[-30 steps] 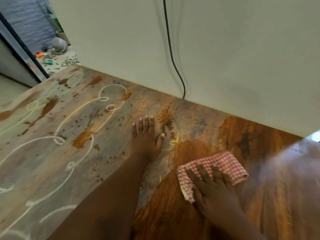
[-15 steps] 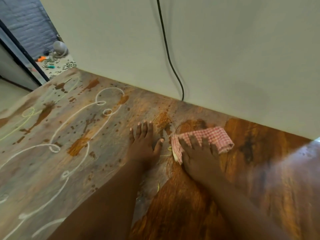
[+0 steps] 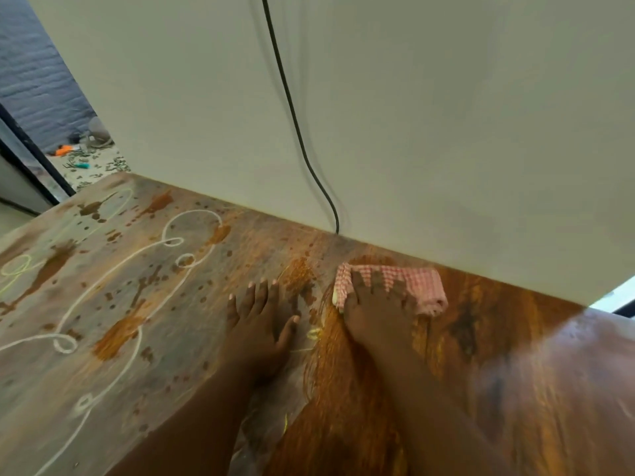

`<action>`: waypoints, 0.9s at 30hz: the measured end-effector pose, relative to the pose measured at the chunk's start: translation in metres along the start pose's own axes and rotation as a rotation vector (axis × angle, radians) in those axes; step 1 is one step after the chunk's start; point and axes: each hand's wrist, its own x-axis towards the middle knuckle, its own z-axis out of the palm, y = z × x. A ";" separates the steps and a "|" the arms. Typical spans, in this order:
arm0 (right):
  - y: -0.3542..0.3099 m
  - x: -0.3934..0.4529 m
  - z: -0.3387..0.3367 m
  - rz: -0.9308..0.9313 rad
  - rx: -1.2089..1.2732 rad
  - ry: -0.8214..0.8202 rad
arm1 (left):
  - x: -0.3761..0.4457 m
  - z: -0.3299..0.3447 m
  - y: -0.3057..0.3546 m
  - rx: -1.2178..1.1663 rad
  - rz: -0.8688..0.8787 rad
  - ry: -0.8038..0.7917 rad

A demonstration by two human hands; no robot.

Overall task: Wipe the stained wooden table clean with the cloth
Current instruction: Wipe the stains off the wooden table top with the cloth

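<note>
Up against the wall point(image 3: 446, 115): that's where the cloth point(image 3: 409, 283) sits right now, a folded pink-and-white check rag flat on the wooden table point(image 3: 498, 372), just short of where tabletop meets wall and a bit right of where the black cable point(image 3: 295, 132) drops to the table.
Right hand point(image 3: 374, 310): flat on the near-left part of the cloth, fingers straight and fanned out over it, pressing down, not pinching anything.
Left hand point(image 3: 259, 324): just left of the cloth, palm down on bare wood, fingers straight and close together, thumb out to the side. Looks like it's only bracing.
Step in hand: mid-wipe, I'd say, at the far end of a stroke. Wood on the cloth's right and nearer side reads dark and shiny; the left side is dull grey.
Stains point(image 3: 117, 334): brown splats, orange smears and white point(image 3: 137, 255) and yellow squiggles point(image 3: 17, 273) cover everything left of the cloth, so loads to go imo.
Next move: probably working the cloth leftwards onto the orange smear point(image 3: 299, 276) just beside it, with firm pressure, and the left hand has to shift out of the way.
Containers: none on the table that I can see. Some clutter on the ground point(image 3: 82, 159) far left of the cloth, too blurry to call.
</note>
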 end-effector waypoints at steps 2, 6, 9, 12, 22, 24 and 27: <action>0.005 -0.010 0.005 0.128 0.031 0.038 | 0.000 -0.001 0.000 0.012 0.001 -0.006; -0.019 0.027 -0.011 0.383 0.149 -0.004 | -0.001 0.001 -0.001 0.021 0.007 0.000; -0.039 0.059 -0.021 0.349 0.133 0.007 | 0.000 0.003 -0.002 0.010 0.003 0.015; -0.037 0.055 -0.019 0.126 0.007 -0.013 | -0.001 0.003 -0.003 0.006 0.024 -0.001; 0.015 0.052 -0.021 0.254 0.033 0.061 | 0.000 0.000 -0.002 -0.007 0.032 -0.005; 0.009 0.047 -0.015 0.047 -0.033 0.038 | 0.000 0.000 -0.002 -0.001 0.031 -0.008; 0.037 0.046 -0.015 -0.260 -0.134 -0.004 | 0.000 -0.001 -0.001 0.000 0.034 -0.017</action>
